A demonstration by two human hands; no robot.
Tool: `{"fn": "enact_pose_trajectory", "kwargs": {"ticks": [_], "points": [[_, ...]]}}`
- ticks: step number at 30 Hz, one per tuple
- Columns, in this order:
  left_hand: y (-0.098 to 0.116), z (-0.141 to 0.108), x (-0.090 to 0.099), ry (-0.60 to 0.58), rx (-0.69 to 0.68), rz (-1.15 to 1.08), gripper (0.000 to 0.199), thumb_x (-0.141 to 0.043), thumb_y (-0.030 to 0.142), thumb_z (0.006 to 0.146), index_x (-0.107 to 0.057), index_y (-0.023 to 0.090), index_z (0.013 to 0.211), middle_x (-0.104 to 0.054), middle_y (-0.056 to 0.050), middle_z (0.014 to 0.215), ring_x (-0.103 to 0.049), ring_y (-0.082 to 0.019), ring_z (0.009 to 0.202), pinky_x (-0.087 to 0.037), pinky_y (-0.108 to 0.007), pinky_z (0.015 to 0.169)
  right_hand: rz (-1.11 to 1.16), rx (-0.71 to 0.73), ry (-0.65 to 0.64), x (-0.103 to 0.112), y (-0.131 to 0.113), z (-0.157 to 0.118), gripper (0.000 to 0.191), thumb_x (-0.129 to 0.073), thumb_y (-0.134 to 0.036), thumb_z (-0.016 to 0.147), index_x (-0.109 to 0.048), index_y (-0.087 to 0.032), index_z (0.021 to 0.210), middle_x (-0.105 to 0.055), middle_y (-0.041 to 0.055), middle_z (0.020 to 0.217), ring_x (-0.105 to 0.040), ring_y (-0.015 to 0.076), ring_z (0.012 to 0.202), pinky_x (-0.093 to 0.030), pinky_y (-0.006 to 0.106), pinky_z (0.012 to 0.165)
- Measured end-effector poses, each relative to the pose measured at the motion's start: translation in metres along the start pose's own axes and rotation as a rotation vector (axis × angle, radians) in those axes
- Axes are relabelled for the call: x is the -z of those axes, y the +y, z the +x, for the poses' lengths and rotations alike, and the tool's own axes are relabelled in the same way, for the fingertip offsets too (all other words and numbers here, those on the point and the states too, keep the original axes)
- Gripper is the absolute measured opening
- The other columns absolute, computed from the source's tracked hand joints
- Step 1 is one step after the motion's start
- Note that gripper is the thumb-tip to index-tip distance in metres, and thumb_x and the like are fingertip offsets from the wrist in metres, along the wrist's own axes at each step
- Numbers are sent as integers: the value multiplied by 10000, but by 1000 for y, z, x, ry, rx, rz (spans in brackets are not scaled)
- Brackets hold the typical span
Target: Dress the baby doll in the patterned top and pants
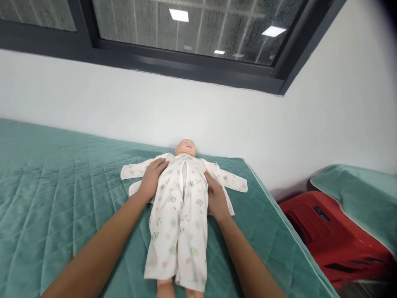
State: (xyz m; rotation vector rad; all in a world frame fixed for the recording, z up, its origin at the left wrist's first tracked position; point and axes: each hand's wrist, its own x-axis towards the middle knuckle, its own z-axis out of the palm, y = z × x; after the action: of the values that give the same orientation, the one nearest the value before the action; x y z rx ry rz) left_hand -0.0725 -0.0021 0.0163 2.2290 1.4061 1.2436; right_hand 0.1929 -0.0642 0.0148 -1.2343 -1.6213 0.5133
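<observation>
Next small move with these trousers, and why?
Probably ease the printed trousers down slightly, evenly on both sides: they seem to reach almost to the doll's head, and the left hand and right hand are at opposite sides of them.

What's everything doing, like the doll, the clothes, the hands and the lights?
Doll: lying face up
Pants: on the doll, legs straight
Shirt: sleeves spread wide
Left hand: touching the clothes
Right hand: touching the clothes
Lights: on
Green quilt: spread out
</observation>
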Motion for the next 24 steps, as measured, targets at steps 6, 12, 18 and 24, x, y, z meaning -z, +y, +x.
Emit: {"fn": "enact_pose_trajectory", "kwargs": {"ticks": [6, 12, 18, 24], "points": [[40, -70, 19, 140, 136, -105, 319, -440, 236, 917, -617, 204, 1180, -581, -105, 1285, -522, -234, 1229, -412, -432, 1088, -67, -122, 17, 8, -45, -85, 495, -429, -179, 894, -542, -272, 1366, -519, 34, 1450, -441, 225, 1370, -302, 506, 1187], [92, -156, 42, 123, 96, -198, 190, -494, 247, 930, -631, 233, 1060, -592, -76, 1190, -560, -210, 1149, -447, -393, 1028, -142, -45, -28, 12, -85, -163, 415, -476, -222, 935, -520, -313, 1337, -438, 50, 1475, -434, 232, 1359, -415, 462, 1120], [123, -218, 54, 36, 20, -282, 201, -481, 148, 926, -616, 244, 1039, -597, -62, 1093, -586, -181, 1052, -494, -324, 911, -235, 92, -40, 9, -101, -207, 404, -488, -126, 904, -561, -322, 1249, -490, 69, 1339, -516, 217, 1244, -504, 386, 1013], [127, -224, 45, 4, 101, -200, 319, -475, 132, 914, -571, 246, 1196, -555, -85, 1195, -543, -208, 1129, -472, -379, 965, -244, 20, -27, 0, -110, -202, 350, -539, -94, 841, -558, -253, 1152, -547, 76, 1126, -587, 211, 1029, -537, 357, 873]]}}
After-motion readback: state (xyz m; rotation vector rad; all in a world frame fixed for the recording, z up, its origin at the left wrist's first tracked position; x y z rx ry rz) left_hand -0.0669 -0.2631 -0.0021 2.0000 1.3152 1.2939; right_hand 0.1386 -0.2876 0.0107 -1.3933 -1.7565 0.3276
